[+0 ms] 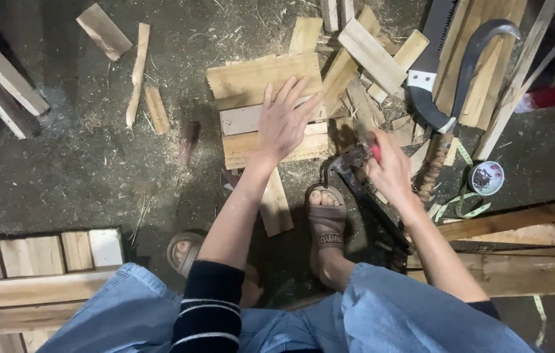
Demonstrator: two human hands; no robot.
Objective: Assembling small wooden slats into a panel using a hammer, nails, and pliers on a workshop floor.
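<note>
Left hand (285, 121) flat on wooden panel (251, 82), right hand (391, 171) around red-handled tool (359, 155)

Dim overhead light, soft shadows, dark corners, wide-angle edge stretch, slight motion blur

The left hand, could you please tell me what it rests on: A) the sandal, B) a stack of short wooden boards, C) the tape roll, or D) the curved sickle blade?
B: the left hand lies flat, fingers spread, on the boards, well apart from the sickle.
</note>
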